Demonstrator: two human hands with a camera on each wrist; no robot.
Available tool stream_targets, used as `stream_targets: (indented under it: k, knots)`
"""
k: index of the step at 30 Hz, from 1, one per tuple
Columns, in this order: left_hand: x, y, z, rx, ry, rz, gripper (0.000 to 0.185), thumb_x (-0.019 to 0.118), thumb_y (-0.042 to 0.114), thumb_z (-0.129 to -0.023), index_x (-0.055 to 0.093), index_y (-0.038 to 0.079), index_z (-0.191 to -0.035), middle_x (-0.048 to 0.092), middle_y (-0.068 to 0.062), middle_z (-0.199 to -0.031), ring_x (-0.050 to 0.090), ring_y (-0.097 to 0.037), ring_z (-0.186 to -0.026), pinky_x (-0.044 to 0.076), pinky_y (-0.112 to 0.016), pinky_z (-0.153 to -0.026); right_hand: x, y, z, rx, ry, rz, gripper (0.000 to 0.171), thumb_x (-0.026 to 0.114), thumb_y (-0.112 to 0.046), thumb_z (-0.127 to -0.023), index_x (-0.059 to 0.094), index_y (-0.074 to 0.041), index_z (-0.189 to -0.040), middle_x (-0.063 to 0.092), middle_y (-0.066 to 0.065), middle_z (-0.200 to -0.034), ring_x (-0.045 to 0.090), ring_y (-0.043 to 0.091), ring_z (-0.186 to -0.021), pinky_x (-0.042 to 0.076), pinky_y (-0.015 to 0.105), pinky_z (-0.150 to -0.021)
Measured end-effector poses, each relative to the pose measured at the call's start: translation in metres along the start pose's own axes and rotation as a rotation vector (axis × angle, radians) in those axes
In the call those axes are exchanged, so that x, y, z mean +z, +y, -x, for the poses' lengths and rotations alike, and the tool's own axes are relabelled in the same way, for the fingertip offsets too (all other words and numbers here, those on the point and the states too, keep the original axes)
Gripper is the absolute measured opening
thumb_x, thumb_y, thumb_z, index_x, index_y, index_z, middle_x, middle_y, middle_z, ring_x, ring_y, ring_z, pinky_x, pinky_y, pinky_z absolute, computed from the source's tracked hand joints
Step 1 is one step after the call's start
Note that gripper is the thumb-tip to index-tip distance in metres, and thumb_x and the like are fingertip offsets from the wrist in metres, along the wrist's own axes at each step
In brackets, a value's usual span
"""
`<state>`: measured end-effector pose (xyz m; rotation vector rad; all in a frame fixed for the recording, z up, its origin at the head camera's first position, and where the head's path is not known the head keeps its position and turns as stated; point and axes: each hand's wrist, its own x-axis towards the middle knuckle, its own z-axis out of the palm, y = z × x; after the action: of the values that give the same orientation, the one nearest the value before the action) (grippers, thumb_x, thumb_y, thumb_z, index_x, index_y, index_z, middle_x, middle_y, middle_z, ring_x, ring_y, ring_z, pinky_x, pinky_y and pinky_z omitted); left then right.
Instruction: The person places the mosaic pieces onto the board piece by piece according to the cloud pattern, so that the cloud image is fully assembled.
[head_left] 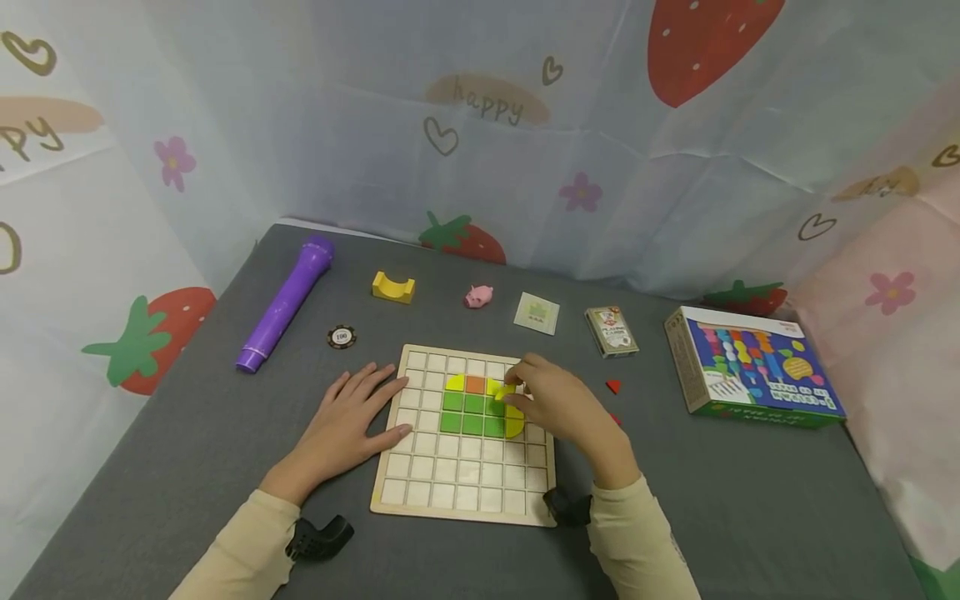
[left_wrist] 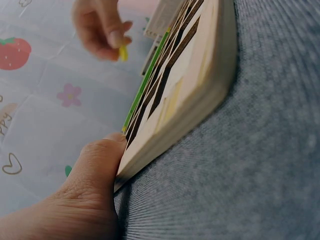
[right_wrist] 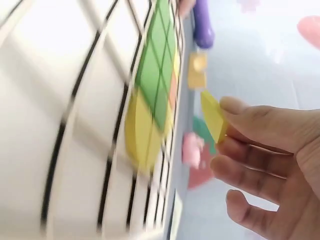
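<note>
Your right hand (head_left: 558,402) is pinching a yellow piece (right_wrist: 213,117) — seemingly just above the grid board (head_left: 468,473), green tiles (head_left: 473,424) lying left of those fingertips. Your left hand (head_left: 337,432) is resting at the board's edge — fingers spread, thumb touching it.

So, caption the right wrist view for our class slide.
A right hand pinches a yellow piece above the board.
</note>
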<state>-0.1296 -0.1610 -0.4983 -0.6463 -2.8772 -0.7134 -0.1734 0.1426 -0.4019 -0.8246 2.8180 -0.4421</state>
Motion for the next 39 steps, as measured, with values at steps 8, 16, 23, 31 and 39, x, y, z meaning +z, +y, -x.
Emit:
stream_targets:
  k: [8, 16, 23, 31, 39]
  knots:
    - [0.0, 0.0, 0.0, 0.004, 0.005, -0.01, 0.069, 0.059, 0.054, -0.089, 0.041, 0.02, -0.147, 0.036, -0.01, -0.152, 0.025, -0.033, -0.143, 0.015, -0.057, -0.113, 0.026, -0.036, -0.036, -0.112, -0.028, 0.011, 0.025, 0.069, -0.028, -0.089, 0.068, -0.012, -0.108, 0.061, -0.001, -0.103, 0.061, 0.011, -0.089, 0.052, 0.028, -0.079]
    - [0.002, 0.001, 0.0, 0.002, 0.012, -0.019, 0.069, 0.06, 0.054, -0.089, 0.042, 0.02, -0.146, 0.037, -0.01, -0.151, 0.026, -0.033, -0.143, 0.016, -0.058, -0.113, 0.042, -0.05, -0.052, -0.105, -0.035, 0.087, 0.026, 0.069, -0.032, -0.088, 0.069, -0.015, -0.108, 0.062, -0.002, -0.105, 0.06, 0.01, -0.084, 0.052, 0.026, -0.074]
    - [0.0, 0.001, 0.0, -0.013, 0.006, -0.008, 0.069, 0.06, 0.054, -0.089, 0.042, 0.02, -0.146, 0.037, -0.01, -0.152, 0.025, -0.032, -0.143, 0.014, -0.057, -0.114, 0.043, -0.058, -0.057, -0.127, -0.056, 0.108, 0.025, 0.069, -0.031, -0.088, 0.068, -0.015, -0.107, 0.061, -0.003, -0.102, 0.059, 0.009, -0.082, 0.052, 0.025, -0.072]
    - [0.0, 0.0, 0.0, -0.005, 0.013, -0.012, 0.069, 0.06, 0.053, -0.089, 0.042, 0.02, -0.146, 0.037, -0.01, -0.151, 0.025, -0.032, -0.143, 0.015, -0.056, -0.114, 0.043, -0.061, -0.057, -0.155, -0.071, 0.123, 0.023, 0.069, -0.029, -0.089, 0.068, -0.013, -0.106, 0.061, -0.002, -0.101, 0.059, 0.01, -0.084, 0.052, 0.024, -0.075]
    - [-0.001, 0.002, 0.0, -0.004, 0.011, -0.012, 0.069, 0.061, 0.053, -0.088, 0.042, 0.019, -0.146, 0.037, -0.01, -0.151, 0.026, -0.033, -0.143, 0.016, -0.057, -0.113, 0.044, -0.062, -0.055, -0.171, -0.05, 0.185, 0.022, 0.069, -0.026, -0.089, 0.068, -0.013, -0.107, 0.061, -0.001, -0.103, 0.056, 0.012, -0.094, 0.051, 0.025, -0.079]
